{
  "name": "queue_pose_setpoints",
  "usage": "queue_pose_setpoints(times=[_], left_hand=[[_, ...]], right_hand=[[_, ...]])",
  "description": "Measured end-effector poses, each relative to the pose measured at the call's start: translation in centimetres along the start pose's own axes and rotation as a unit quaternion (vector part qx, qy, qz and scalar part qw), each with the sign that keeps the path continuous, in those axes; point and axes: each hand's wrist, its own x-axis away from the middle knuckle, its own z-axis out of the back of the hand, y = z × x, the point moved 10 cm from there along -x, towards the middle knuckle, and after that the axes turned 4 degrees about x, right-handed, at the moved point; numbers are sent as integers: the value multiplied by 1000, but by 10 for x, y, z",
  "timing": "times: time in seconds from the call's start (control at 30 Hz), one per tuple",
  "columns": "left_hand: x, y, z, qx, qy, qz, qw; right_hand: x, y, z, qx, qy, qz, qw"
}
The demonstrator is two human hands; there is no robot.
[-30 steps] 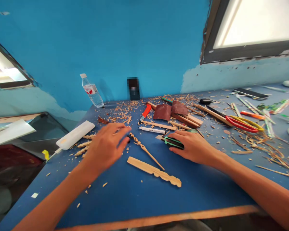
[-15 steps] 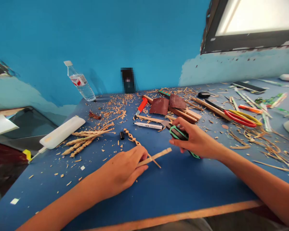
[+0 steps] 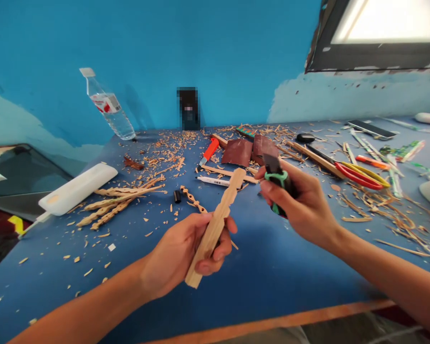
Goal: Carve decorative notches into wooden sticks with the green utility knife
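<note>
My left hand is closed around a flat wooden stick with a notched upper end, held up above the blue table. My right hand grips a green-and-black utility knife, raised just right of the stick's tip. A carved twisted wooden piece lies on the table behind my left hand, beside a small black cap.
Wood shavings litter the table. A white marker, an orange cutter, brown sandpaper sheets, red-and-yellow scissors, carved sticks, a white case, a water bottle and a phone lie around.
My left hand picked the flat wooden stick up off the table and tilted it upright. My right hand lifted the utility knife from the table towards the stick's tip.
</note>
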Motion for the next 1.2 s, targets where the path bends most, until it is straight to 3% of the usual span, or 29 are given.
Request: queue_pose_setpoints(times=[0.13,0.2,0.3,0.43,0.6,0.8,0.93,1.1,1.2], left_hand=[[-3,-6,1,10,-9,-24,1000],[-3,-11,4,-1,-9,-29,1000],[-4,-14,15,-45,36,-47,997],[1,-14,29,-51,87,-80,992],[5,-20,35,12,65,-94,993],[2,-32,35,71,69,-84,991],[2,-26,30,37,82,-123,988],[5,-35,29,11,78,-76,994],[7,-32,23,-58,58,-105,991]], right_hand=[[6,-23,-14,110,1,108,988],[10,-22,-22,153,-17,136,979],[18,-13,-29,209,-53,162,963],[25,-6,-32,260,-80,177,946],[35,-16,-43,298,-111,208,925],[50,-25,-56,281,-153,217,922],[52,-26,-62,290,-155,225,917],[52,-29,-67,309,-144,239,909],[54,-31,-68,307,-143,242,909]])
